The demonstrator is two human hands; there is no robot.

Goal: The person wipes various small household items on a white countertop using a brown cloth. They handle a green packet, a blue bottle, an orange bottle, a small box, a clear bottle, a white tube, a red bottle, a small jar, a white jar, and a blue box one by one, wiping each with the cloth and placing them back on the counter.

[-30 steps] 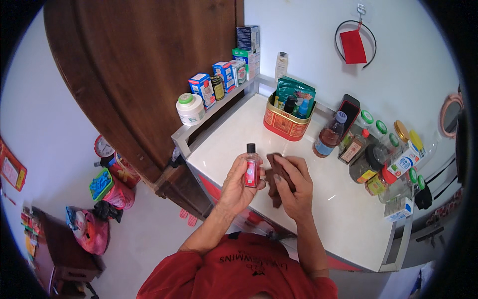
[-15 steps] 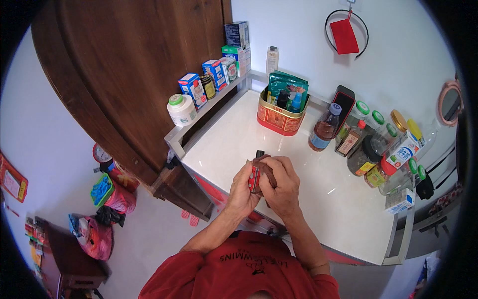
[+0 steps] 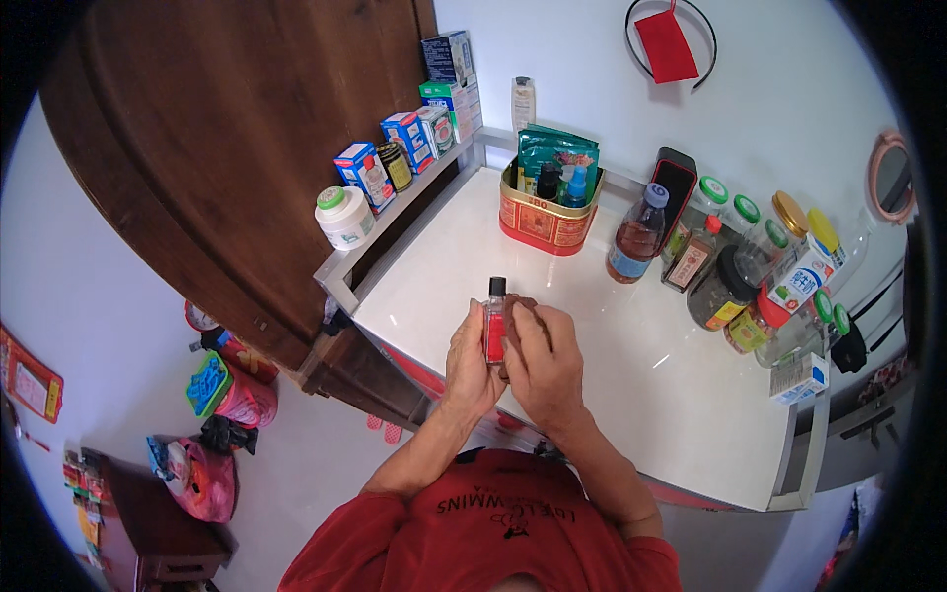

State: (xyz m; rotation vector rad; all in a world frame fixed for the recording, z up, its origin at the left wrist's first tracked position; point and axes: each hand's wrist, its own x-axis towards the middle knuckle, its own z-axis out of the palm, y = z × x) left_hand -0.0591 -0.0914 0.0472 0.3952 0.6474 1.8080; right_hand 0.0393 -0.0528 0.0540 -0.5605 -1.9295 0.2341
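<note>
Holding bottle (image 3: pixel 495 340) in left hand (image 3: pixel 469 365) at mid-frame, aligned lengthwise up the frame with cap (image 3: pixel 496 285) at top. Gripping cloth (image 3: pixel 511 320) in right hand (image 3: pixel 548 371), against bottle's right side, close beside left hand, over desk (image 3: pixel 681 414).

Bright, cool light here, washing over the wall (image 3: pixel 552 44) and the tabletop (image 3: pixel 631 414), small white glints flaring on its gloss; the source I can't make out. And the woodwork (image 3: pixel 237 148) drinks it in, dark, its edge bowing hard! Shadow pools beneath the shelf (image 3: pixel 412 195). Left hand (image 3: pixel 472 370), right hand (image 3: pixel 547 375): clear. The cabinet (image 3: pixel 153 503) looks dim, bent, softer; corners fall to black.
</note>
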